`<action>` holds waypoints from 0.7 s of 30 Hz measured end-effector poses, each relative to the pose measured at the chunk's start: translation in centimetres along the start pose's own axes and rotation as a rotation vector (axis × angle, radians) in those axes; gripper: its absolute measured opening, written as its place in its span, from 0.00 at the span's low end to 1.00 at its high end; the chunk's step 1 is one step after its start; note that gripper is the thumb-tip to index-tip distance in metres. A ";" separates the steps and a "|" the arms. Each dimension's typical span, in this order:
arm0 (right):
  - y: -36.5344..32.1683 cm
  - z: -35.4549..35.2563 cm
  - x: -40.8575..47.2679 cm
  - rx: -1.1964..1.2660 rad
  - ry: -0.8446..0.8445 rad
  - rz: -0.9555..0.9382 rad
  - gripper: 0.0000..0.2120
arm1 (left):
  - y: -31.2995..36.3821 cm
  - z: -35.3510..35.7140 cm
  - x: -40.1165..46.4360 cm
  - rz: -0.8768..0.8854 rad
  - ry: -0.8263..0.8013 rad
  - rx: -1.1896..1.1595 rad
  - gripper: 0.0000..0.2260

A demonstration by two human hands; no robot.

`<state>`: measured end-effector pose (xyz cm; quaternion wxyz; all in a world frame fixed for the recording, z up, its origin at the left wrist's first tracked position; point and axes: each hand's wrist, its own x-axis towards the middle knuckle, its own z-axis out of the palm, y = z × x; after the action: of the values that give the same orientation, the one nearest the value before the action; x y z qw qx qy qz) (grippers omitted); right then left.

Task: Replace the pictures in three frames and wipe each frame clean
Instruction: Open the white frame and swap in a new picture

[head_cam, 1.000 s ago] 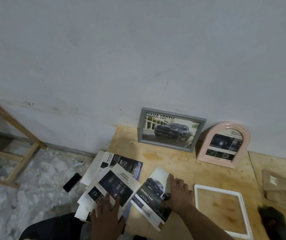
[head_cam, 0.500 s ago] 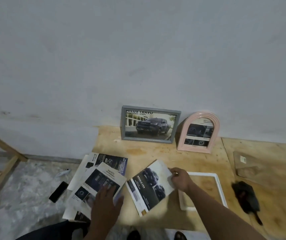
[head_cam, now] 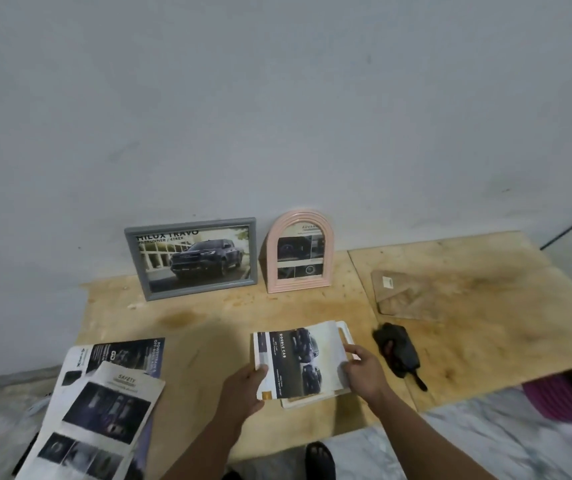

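Head view: we hold one page (head_cam: 298, 362) by its sides, left hand (head_cam: 243, 393) and right hand (head_cam: 364, 372) both pinching it, long axis running near to far over one white frame (head_cam: 345, 332) lying flat. Loose pages (head_cam: 104, 403) overhang the board's (head_cam: 468, 306) left edge. Beyond, bare board, then two frames against the wall: grey (head_cam: 193, 258), pink (head_cam: 298, 251).

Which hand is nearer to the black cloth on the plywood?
Right. The right hand grips the Double Cab page's right edge, just left of the black cloth but apart from it. The left hand holds the page's opposite edge, farther away.
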<state>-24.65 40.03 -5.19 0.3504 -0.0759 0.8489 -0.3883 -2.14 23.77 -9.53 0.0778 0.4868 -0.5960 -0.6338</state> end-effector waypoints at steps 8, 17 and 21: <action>3.4 -3.0 3.8 -0.138 -0.058 -0.036 0.16 | 0.9 6.4 -1.0 0.018 -0.035 0.270 0.07; 4.1 -4.3 7.1 -0.383 -0.152 -0.181 0.16 | 0.5 8.8 -0.5 -0.093 -0.024 0.635 0.23; 4.7 -4.6 8.0 -0.495 -0.201 -0.234 0.18 | 0.3 9.5 -0.5 -0.120 -0.005 0.732 0.32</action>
<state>-32.93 42.81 -10.80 0.3563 -0.2948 0.8643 -0.1977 -8.78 30.52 -10.74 -0.1404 0.5149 -0.7538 -0.3834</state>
